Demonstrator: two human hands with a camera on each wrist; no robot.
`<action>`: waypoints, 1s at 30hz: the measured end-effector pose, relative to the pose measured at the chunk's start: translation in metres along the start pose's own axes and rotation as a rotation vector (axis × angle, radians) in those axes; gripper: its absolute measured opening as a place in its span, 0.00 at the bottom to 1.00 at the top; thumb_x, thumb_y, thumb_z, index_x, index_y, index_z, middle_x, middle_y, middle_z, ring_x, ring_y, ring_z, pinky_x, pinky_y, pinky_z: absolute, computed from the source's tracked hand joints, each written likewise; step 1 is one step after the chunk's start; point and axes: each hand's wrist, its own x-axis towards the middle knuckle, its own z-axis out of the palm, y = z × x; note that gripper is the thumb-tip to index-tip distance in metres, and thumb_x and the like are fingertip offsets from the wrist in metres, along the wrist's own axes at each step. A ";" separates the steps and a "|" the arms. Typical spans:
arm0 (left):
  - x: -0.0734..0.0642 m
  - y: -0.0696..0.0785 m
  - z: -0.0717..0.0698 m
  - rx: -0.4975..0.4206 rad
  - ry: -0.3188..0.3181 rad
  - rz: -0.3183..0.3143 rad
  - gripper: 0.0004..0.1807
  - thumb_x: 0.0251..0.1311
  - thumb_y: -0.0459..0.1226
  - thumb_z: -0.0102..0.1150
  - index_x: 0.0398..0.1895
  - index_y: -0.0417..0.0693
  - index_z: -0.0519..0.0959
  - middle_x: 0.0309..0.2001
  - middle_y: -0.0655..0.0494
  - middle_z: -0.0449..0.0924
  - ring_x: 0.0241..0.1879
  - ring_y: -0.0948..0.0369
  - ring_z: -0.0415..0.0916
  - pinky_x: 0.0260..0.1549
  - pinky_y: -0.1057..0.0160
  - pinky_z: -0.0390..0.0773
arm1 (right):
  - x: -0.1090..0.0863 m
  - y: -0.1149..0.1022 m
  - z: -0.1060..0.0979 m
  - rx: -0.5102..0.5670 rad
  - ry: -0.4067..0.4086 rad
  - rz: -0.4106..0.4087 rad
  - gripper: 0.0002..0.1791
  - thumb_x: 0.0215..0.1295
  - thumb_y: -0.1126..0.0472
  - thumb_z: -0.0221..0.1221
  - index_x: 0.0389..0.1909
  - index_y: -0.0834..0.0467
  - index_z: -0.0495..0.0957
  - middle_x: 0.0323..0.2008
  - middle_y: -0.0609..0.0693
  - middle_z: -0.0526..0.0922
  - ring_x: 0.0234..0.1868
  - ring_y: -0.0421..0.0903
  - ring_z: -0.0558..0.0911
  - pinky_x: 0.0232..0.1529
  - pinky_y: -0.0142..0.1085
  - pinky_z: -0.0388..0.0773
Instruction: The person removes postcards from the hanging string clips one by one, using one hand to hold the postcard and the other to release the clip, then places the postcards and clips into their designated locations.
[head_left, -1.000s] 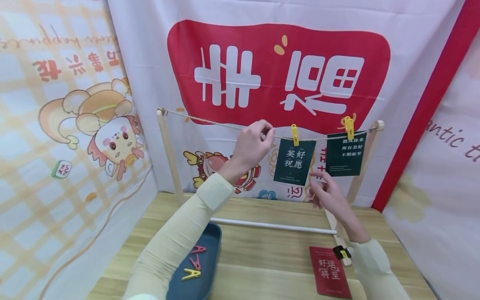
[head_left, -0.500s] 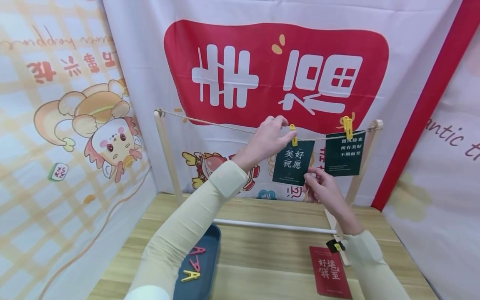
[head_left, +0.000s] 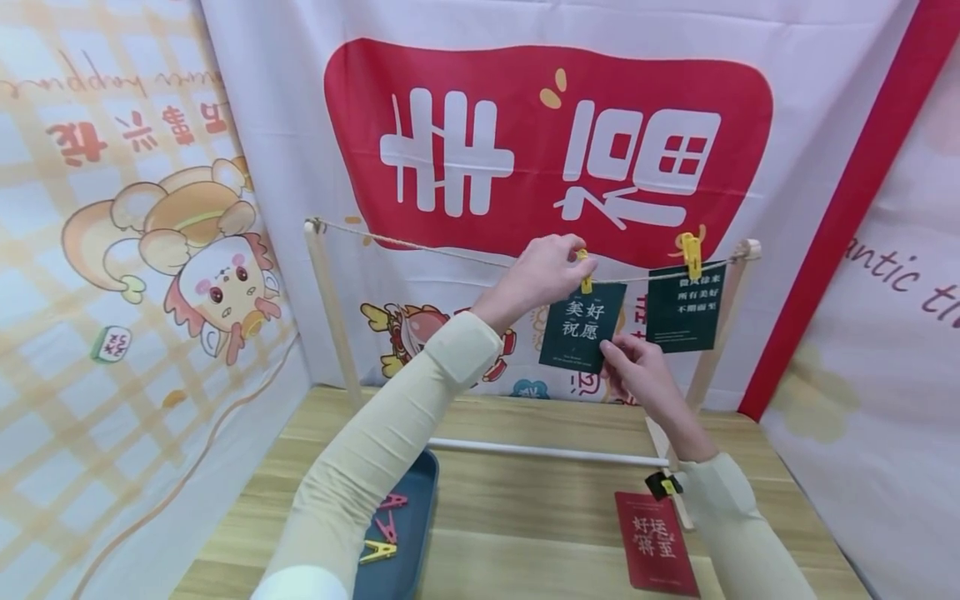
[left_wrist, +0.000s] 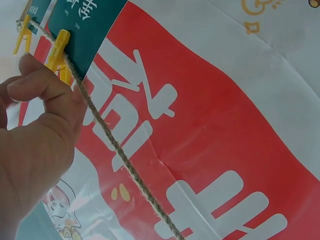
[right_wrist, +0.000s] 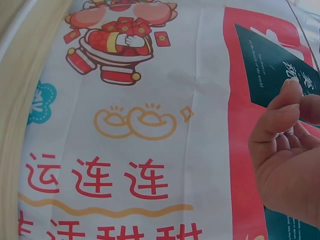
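The green card (head_left: 573,342), held at six o'clock below the yellow clip (head_left: 587,284) pinched by the left hand (head_left: 542,271), is pinched at four o'clock by the right hand (head_left: 637,368) and could be dragged loose if tugged.

Your left hand (head_left: 540,271) pinches the yellow clip (head_left: 587,285), which fastens one dark green card (head_left: 581,327) with white characters, hanging slightly tilted, on the rope (left_wrist: 120,150); your right hand (head_left: 636,368) pinches its edge.

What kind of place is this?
Likely a makeshift indoor booth: printed cloth sheets wall the back and sides, around a wood-grain tabletop bearing a wooden frame strung with rope.
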 end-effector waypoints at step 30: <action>0.000 -0.006 -0.005 -0.065 0.031 0.177 0.14 0.64 0.45 0.61 0.49 0.51 0.78 0.45 0.59 0.81 0.39 0.66 0.77 0.37 0.75 0.80 | 0.017 0.030 0.000 0.036 0.006 -0.030 0.26 0.71 0.40 0.52 0.46 0.62 0.73 0.32 0.65 0.77 0.23 0.49 0.77 0.24 0.32 0.78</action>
